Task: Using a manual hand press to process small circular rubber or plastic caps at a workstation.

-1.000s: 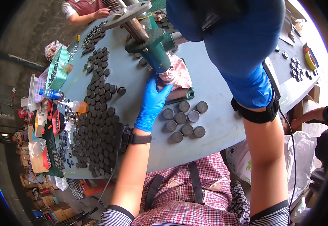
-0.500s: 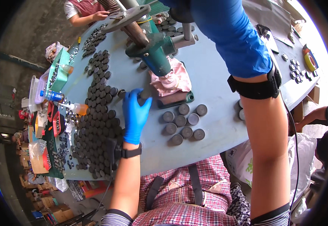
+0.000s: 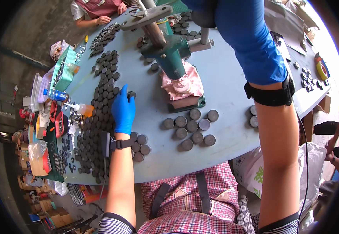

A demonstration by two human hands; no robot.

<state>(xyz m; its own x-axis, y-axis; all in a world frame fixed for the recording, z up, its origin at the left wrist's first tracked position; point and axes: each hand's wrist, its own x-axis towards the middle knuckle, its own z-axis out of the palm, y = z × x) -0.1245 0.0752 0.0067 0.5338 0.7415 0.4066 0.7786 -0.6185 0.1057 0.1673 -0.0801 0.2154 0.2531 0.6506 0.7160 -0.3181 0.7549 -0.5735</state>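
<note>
My left hand [image 3: 123, 111], in a blue glove, has thumb and forefinger around a small dark round cap [image 3: 131, 94] at the right edge of a crowd of similar caps [image 3: 99, 132]. At the top edge my right hand [image 3: 231, 19], also gloved in blue, is wrapped round a black knob [image 3: 204, 17] on the lever of a green hand press [image 3: 173, 58]; its fingertips are partly out of view. Pink cloth [image 3: 191, 80] lies on the press base [image 3: 189, 104], under the ram. Several caps [image 3: 192, 126] lie grouped in front of the press.
Left of the caps are a bottle of orange liquid [image 3: 84, 109], a blue bottle [image 3: 56, 95] and a green basket [image 3: 65, 76]. Yellow tape [image 3: 321, 70] lies at the right. Another person's hand [image 3: 104, 20] is at the far edge. A white bag [image 3: 251, 171] hangs below the table.
My left hand has moved left from beside the press base to the crowd of caps. The cap it held appears laid at the left of the front group. My right hand stays at the lever.
</note>
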